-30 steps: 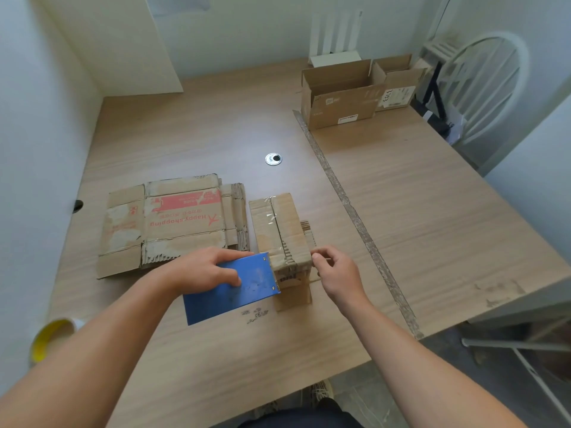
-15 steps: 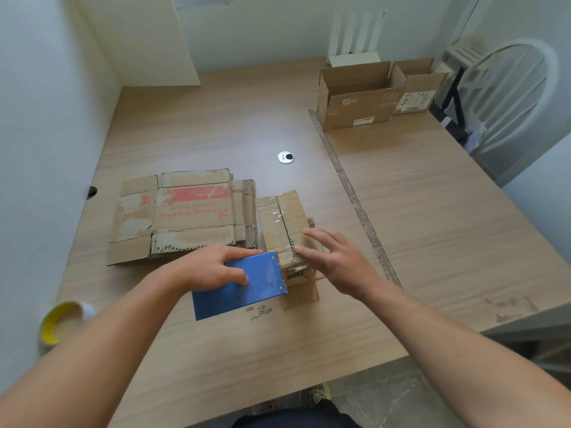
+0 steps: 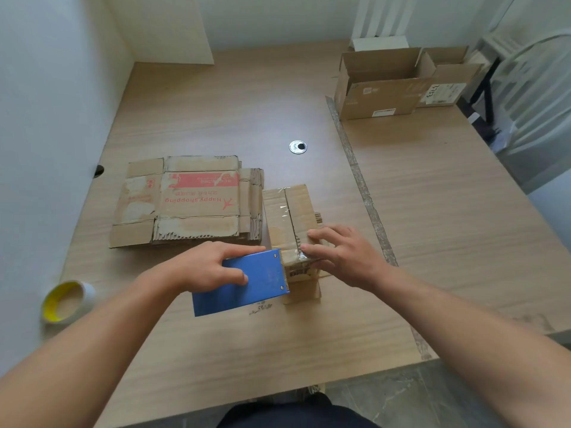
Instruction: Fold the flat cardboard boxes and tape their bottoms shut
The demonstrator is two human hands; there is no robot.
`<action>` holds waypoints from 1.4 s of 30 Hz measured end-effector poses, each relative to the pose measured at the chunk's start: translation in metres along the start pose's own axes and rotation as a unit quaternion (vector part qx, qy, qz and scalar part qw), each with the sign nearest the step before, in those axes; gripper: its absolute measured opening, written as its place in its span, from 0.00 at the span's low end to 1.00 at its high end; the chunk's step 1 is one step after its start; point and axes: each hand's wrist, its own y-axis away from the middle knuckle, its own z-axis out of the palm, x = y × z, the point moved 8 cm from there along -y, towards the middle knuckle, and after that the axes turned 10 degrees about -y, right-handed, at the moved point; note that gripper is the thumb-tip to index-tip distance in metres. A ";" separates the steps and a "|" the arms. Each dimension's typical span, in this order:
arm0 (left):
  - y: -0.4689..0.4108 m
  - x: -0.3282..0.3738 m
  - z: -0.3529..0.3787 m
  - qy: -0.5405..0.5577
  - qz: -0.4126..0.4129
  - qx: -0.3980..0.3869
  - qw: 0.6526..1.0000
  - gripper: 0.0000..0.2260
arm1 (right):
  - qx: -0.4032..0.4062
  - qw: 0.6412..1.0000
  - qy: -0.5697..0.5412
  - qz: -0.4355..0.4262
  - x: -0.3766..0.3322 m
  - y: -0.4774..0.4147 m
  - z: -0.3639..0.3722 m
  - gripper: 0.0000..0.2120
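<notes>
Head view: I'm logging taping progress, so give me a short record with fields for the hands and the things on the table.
left hand: grips the tape dispenser at the near end of the small box
right hand: straight fingers press on the small box
small box: clear tape along its top seam
flat boxes: stacked left of it
tape roll: near left
open boxes: far right

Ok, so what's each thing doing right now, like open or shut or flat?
Small box: folded up, seam taped, right hand pressing on it.
Tape dispenser: gripped by left hand, at the box's near edge.
Flat boxes: stacked, not folded.
Far boxes: upright, flaps open.
Tape roll: lying on the table.
</notes>
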 end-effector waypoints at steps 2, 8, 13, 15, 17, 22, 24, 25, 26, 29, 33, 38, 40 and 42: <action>0.000 0.000 0.000 0.000 0.001 0.001 1.000 0.25 | 0.016 1.000 -0.013 0.004 0.001 0.002 0.001 0.16; -0.002 -0.003 0.001 0.001 0.000 0.016 1.000 0.26 | 0.046 0.998 0.039 0.028 -0.009 0.002 -0.002 0.14; 0.000 -0.005 0.002 0.008 0.002 0.028 1.000 0.27 | 0.019 0.999 0.030 0.042 -0.026 -0.002 0.019 0.20; -0.001 -0.005 0.003 0.005 0.004 0.031 1.000 0.28 | 0.011 0.999 0.010 0.044 -0.022 -0.001 0.027 0.22; -0.002 -0.006 0.004 0.008 0.007 0.035 0.999 0.27 | 0.020 0.997 -0.011 0.067 -0.014 0.001 0.027 0.21; 0.003 -0.012 0.001 0.002 0.012 0.046 0.999 0.27 | 0.033 0.995 -0.037 0.088 -0.009 -0.003 0.027 0.18; 0.008 -0.017 0.000 -0.018 0.013 0.046 0.999 0.28 | 0.037 0.994 -0.045 0.088 -0.008 -0.003 0.026 0.17; 0.011 -0.021 -0.001 -0.030 0.014 0.044 0.998 0.28 | 0.036 0.994 -0.051 0.089 -0.008 -0.003 0.026 0.17; 0.015 -0.027 -0.002 -0.040 0.012 0.042 0.998 0.28 | 0.033 0.994 -0.059 0.089 -0.009 -0.003 0.026 0.18; 0.025 -0.048 -0.010 -0.051 -0.011 0.050 0.997 0.28 | 0.035 0.992 -0.079 0.087 -0.009 -0.004 0.026 0.17; 0.019 -0.052 -0.015 -0.091 -0.060 0.077 0.991 0.26 | 0.036 0.989 -0.102 0.096 -0.009 -0.006 0.026 0.17; 0.002 -0.040 -0.020 -0.160 -0.102 0.108 0.976 0.27 | 0.017 0.988 -0.107 0.109 -0.009 -0.006 0.025 0.18; -0.003 -0.031 -0.023 -0.186 -0.103 0.119 0.970 0.27 | 0.008 0.986 -0.113 0.119 -0.009 -0.006 0.026 0.18; -0.006 -0.020 -0.025 -0.206 -0.101 0.135 0.964 0.27 | 0.002 0.984 -0.121 0.128 -0.009 -0.006 0.026 0.18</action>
